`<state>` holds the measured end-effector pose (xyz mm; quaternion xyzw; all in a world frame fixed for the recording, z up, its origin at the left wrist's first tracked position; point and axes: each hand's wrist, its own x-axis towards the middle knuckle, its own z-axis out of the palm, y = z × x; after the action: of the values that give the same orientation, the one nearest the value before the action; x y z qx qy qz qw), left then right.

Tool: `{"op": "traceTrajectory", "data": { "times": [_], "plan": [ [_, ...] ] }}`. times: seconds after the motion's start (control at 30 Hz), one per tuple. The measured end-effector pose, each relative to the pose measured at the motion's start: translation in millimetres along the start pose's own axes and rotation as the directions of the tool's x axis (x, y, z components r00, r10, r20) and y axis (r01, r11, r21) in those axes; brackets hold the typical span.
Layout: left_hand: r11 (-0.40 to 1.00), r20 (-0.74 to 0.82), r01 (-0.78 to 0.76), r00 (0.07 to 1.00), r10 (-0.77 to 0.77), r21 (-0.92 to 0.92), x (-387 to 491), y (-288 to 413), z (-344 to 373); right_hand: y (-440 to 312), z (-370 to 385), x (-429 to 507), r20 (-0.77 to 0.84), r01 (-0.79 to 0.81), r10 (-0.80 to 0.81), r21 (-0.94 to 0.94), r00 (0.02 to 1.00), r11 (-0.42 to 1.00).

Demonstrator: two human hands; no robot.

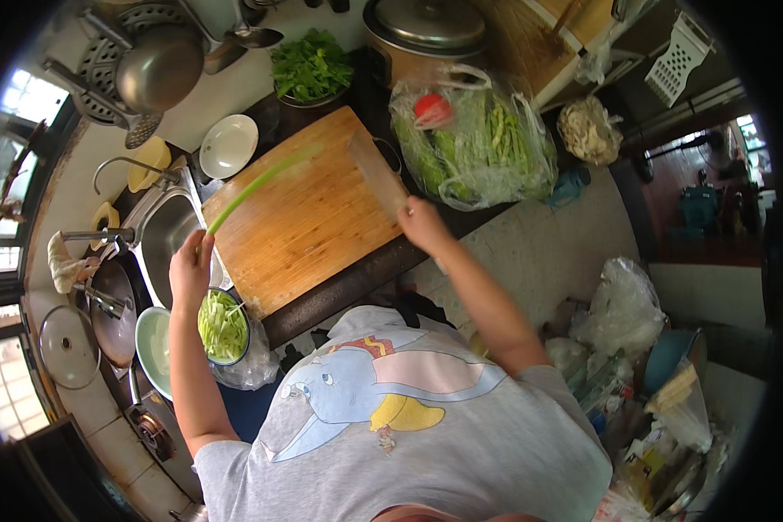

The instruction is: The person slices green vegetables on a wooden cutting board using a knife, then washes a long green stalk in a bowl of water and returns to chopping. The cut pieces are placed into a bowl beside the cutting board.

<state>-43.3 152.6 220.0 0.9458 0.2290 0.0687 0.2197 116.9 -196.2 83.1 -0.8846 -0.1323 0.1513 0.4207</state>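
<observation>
My left hand (pixel 191 266) grips the lower end of a long green celery stalk (pixel 256 184), which slants up across the left part of a wooden cutting board (pixel 300 238). The stalk's far tip is blurred. In my right hand (pixel 423 223) is the handle of a broad-bladed cleaver (pixel 377 173), held at the board's right edge. Below my left hand, a blue-rimmed bowl (pixel 224 326) contains pale green cut strips. Leafy greens (pixel 312 65) fill a round container behind the board.
A clear plastic bag (pixel 475 143) of green vegetables and one red item stands right of the board. To the left are a steel sink (pixel 169 225), a white bowl (pixel 229 146) and a pale green bowl (pixel 155 349). A lidded pot (pixel 427 32) stands at the back.
</observation>
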Motion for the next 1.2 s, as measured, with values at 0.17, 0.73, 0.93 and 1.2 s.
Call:
{"op": "traceTrajectory", "data": {
  "times": [0.17, 0.73, 0.93, 1.2],
  "plan": [
    [0.977, 0.113, -0.157, 0.984, 0.141, 0.142, 36, 29, 49, 14, -62, 5, -0.017, -0.103, 0.103, -0.005, 0.995, 0.995],
    [0.732, 0.588, -0.410, 0.808, 0.016, 0.544, 33, -1, 163, -11, -26, -8, -0.021, -0.023, 0.017, -0.375, 1.000, 0.927],
    [0.774, 0.522, -0.404, 0.846, 0.113, 0.488, 30, 5, 163, -35, 0, -1, 0.082, 0.095, -0.063, -0.474, 0.995, 0.875],
    [0.807, 0.551, -0.356, 0.833, 0.046, 0.471, 24, 8, 168, -44, 7, 10, 0.178, 0.102, -0.013, -0.498, 0.984, 0.861]
  ]
}}
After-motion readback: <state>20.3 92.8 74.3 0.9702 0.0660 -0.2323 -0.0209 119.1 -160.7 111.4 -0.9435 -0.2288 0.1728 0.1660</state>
